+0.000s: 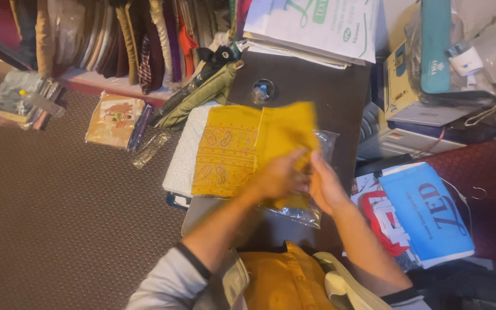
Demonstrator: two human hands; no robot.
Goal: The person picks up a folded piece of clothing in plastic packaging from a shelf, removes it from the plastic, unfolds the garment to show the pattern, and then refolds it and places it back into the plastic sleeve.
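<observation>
Both my hands meet over a dark table [317, 92]. My left hand [279, 175] grips the lower edge of a folded mustard-yellow cloth [285, 129] that stands up from the table, blurred. My right hand [324, 185] pinches the same cloth next to the left hand. Under the hands lies a clear plastic sleeve [302, 213] with more yellow fabric in it. Left of the hands lies a yellow cloth with paisley embroidery [225, 152], flat on a white textured cloth [183, 152].
An olive fabric roll [202, 95] lies at the table's far left. Stacked papers [317, 26] and boxes [409, 74] sit behind. Blue and red printed bags [426, 212] lie at right. Hanging clothes [127, 34] and packaged goods [113, 120] line the brown carpet [58, 218].
</observation>
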